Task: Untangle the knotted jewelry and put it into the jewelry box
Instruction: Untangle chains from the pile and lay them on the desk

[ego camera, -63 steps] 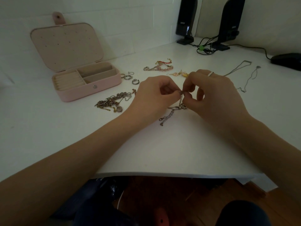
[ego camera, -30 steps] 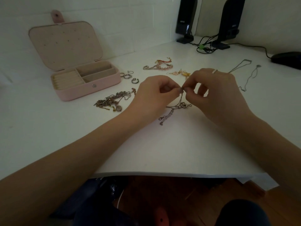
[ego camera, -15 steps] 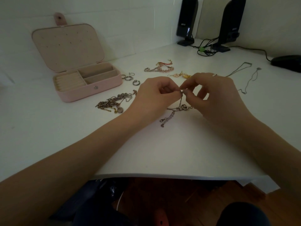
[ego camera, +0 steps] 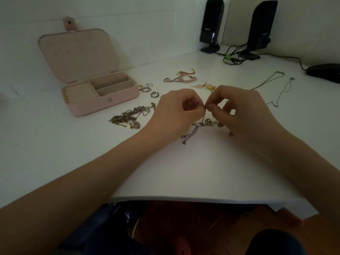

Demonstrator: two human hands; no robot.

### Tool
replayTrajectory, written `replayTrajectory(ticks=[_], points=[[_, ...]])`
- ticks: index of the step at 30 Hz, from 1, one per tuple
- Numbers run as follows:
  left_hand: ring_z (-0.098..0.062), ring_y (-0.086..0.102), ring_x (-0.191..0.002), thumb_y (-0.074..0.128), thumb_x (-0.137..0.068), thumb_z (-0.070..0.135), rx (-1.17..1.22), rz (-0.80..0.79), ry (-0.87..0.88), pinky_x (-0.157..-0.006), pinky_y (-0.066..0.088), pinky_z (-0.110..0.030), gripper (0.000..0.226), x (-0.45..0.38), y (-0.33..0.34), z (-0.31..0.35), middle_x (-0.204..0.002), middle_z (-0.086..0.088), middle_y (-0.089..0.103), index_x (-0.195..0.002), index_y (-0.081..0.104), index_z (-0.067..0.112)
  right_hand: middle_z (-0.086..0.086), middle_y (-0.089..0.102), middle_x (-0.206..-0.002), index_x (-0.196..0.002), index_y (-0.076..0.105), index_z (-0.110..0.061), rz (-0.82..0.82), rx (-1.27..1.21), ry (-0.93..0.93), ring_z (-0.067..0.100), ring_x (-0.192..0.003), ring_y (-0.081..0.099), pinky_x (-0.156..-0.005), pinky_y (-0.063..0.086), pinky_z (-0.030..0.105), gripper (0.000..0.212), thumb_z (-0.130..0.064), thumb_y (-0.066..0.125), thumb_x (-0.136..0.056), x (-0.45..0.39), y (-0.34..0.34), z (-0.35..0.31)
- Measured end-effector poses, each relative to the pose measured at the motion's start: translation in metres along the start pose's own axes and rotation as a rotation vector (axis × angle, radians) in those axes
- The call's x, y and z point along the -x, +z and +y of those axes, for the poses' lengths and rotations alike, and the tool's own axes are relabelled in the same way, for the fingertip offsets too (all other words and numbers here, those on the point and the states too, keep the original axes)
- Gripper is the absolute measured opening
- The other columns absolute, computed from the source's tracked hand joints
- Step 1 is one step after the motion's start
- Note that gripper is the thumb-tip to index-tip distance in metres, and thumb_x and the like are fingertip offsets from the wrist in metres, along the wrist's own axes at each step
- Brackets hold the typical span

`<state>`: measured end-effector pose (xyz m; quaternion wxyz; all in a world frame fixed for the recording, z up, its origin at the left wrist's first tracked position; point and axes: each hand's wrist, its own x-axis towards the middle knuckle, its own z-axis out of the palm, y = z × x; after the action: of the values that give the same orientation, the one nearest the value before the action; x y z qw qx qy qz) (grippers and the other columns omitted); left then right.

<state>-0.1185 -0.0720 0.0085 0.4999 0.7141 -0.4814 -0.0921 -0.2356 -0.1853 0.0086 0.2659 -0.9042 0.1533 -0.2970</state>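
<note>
Now — both hands' fingers (ego camera: 200, 111) pinch thin chain (ego camera: 191, 134) | knot hidden between fingertips — pendant (ego camera: 208, 122) blurry

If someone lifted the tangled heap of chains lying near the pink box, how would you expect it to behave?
The tangled heap of chains would probably come up limp and as one clump, since its strands look knotted together. It seems light, being made of thin links. The pendant at its near edge might swing or snag, so a slow lift seems wise.

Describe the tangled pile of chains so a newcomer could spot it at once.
Start at the open pink jewelry box at the table's left. Just in front and right of it, beside the left hand, lies the tangled pile of chains. Unlike the separate rings nearby, it is one knotted heap.
</note>
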Motion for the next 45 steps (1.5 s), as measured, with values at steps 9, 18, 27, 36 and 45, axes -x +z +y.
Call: replayTrajectory(ticks=[9,18,27,36,45], points=[[-0.002,0.050,-0.059,0.067,-0.078,0.008,-0.105,0.019,0.095,-0.057,0.040,-0.013,0.010,0.0005,0.0010,-0.0005,-0.060,0.012,0.055,-0.073,0.066,0.015,-0.014,0.057,-0.072,-0.086,0.058,-0.017,-0.040,-0.096,0.082,0.008,-0.055,0.063,-0.040,0.047,0.019,0.007,-0.014,0.058,-0.092,0.0014,0.0025,-0.0036],[0.004,0.049,-0.057,0.064,-0.084,0.011,-0.025,0.022,0.009,-0.056,0.037,-0.007,0.016,-0.0003,-0.0005,0.0022,-0.063,0.013,0.056,-0.072,0.062,0.022,-0.017,0.061,-0.084,-0.088,0.063,-0.022,-0.040,-0.137,0.096,0.007,-0.057,0.065,-0.039,0.049,0.020,0.005,-0.017,0.063,-0.091,0.0010,-0.0010,-0.0041],[-0.001,0.050,-0.063,0.065,-0.082,0.010,-0.110,0.017,0.084,-0.059,0.040,-0.010,0.010,0.0005,0.0004,-0.0014,-0.066,0.012,0.056,-0.075,0.064,0.018,-0.019,0.059,-0.076,-0.082,0.062,-0.023,0.017,0.050,0.002,0.010,-0.058,0.062,-0.049,0.051,0.028,0.008,-0.019,0.062,-0.089,0.0028,0.0003,-0.0033],[-0.001,0.050,-0.062,0.067,-0.080,0.010,-0.102,0.008,0.058,-0.059,0.041,-0.011,0.010,0.0003,0.0019,-0.0005,-0.065,0.012,0.057,-0.074,0.064,0.017,-0.016,0.055,-0.074,-0.082,0.059,-0.018,0.006,0.075,-0.022,0.011,-0.058,0.060,-0.045,0.046,0.025,0.004,-0.016,0.060,-0.085,0.0029,0.0010,-0.0044],[0.000,0.048,-0.060,0.064,-0.085,0.013,-0.055,0.017,0.019,-0.057,0.039,-0.010,0.010,-0.0006,0.0008,0.0004,-0.065,0.012,0.055,-0.076,0.063,0.018,-0.020,0.062,-0.083,-0.091,0.068,-0.018,0.021,-0.083,0.030,0.009,-0.054,0.063,-0.045,0.048,0.017,0.006,-0.014,0.064,-0.089,0.0015,-0.0016,-0.0025]])
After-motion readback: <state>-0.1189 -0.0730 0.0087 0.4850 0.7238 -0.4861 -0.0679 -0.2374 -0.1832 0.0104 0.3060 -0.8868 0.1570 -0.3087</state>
